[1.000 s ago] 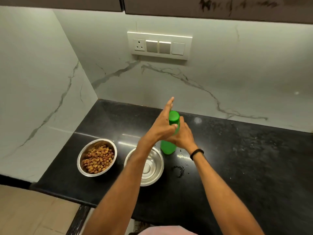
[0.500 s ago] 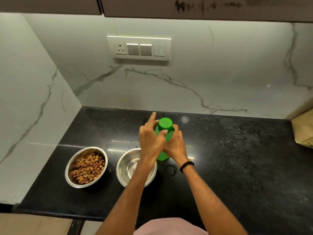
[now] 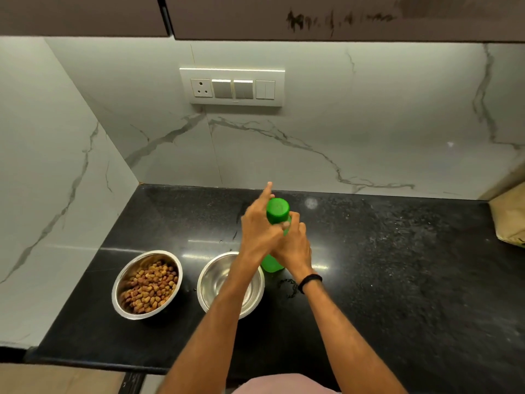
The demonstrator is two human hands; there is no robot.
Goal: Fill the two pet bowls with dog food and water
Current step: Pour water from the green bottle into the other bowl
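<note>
A green bottle (image 3: pixel 272 264) stands upright on the black counter (image 3: pixel 397 280), its green cap (image 3: pixel 277 210) on top. My right hand (image 3: pixel 292 245) is wrapped around the bottle's body. My left hand (image 3: pixel 260 228) grips the cap from the left, index finger pointing up. A steel bowl (image 3: pixel 120 282) at the left holds brown kibble (image 3: pixel 149 285). A second steel bowl (image 3: pixel 211 280) sits just left of the bottle; my left forearm crosses over it, and what it holds does not show.
A brown paper bag (image 3: pixel 508 220) lies at the counter's right edge. A marble wall with a switch panel (image 3: pixel 232 86) rises behind, another marble wall at the left. Cabinets hang overhead. The counter's front edge runs below the bowls.
The view has shifted, so the scene sits lower and more central. My left hand has turned around the cap, its index finger lifting again. The bottle stays in place.
</note>
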